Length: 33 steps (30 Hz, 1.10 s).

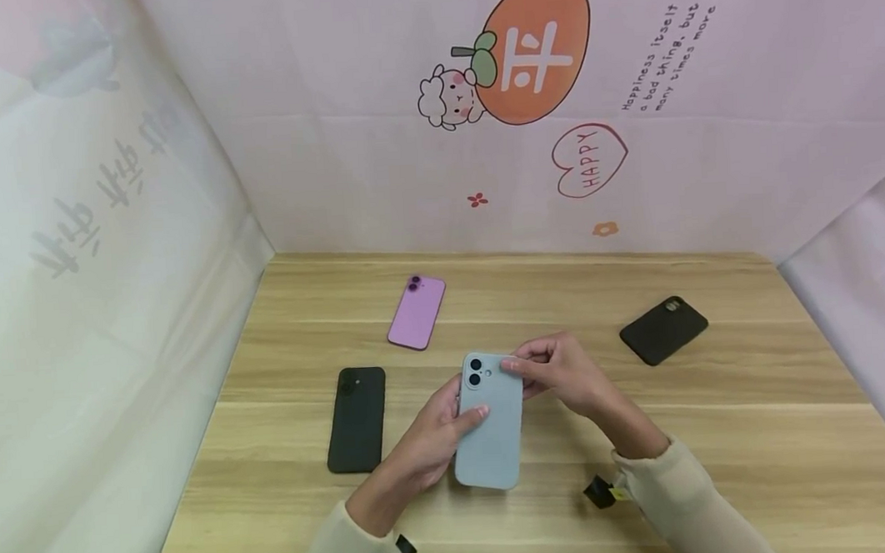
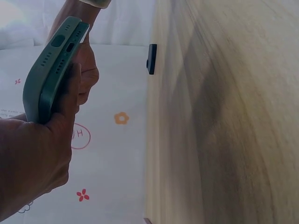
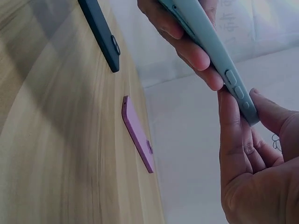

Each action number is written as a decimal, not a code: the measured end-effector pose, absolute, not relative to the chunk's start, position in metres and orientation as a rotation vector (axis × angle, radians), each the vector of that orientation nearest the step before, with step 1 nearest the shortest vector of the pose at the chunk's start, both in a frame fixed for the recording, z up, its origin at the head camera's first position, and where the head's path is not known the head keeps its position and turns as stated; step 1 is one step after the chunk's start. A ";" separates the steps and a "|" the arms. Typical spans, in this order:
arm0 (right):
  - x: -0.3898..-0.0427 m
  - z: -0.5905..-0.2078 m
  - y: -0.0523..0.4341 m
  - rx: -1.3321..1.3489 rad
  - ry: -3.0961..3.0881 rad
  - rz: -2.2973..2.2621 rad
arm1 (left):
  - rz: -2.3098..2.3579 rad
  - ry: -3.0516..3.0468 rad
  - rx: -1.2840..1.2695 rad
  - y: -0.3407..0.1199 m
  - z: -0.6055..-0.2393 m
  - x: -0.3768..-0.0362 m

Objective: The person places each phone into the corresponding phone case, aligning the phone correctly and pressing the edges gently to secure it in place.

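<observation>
The left hand [image 1: 429, 444] is curled round the lower left side of a pale blue-grey phone in its case [image 1: 489, 424], thumb across the back, holding it lifted off the wooden table [image 1: 721, 429]; the right hand [image 1: 568, 374] pinches the top right corner beside the camera bump, fingertips [image 3: 233, 116] on the edge just by the side buttons. The phone sits above the middle of the table, back toward the head camera. The grip looks light and is all on edges, so a hard pull at that corner could, I judge, twist the phone out of the left hand and drop it on the wood. A black phone case [image 1: 357, 418] lies close to the left wrist, a purple phone [image 1: 417, 311] just beyond, another black case [image 1: 663, 329] well apart to the right. Printed cloth walls close three sides; bare wood lies nearest the person.
</observation>
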State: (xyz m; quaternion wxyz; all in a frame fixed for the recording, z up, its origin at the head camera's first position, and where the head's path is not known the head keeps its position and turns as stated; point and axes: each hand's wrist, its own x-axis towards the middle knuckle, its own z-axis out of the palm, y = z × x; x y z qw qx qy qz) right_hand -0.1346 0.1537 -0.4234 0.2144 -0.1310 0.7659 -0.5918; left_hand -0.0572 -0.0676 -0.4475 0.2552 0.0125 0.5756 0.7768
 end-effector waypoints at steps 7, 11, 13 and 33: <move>-0.134 -0.424 0.155 -0.375 2.138 -1.636 | 2.077 1.556 0.049 -0.070 -0.444 -0.058; -0.133 -0.421 0.156 -0.371 2.143 -1.635 | 2.048 1.558 0.092 -0.073 -0.443 -0.059; -0.132 -0.419 0.156 -0.382 2.138 -1.640 | 2.027 1.574 0.116 -0.075 -0.442 -0.061; -0.126 -0.404 0.149 -0.325 2.145 -1.677 | 2.060 1.800 0.080 -0.093 -0.434 -0.066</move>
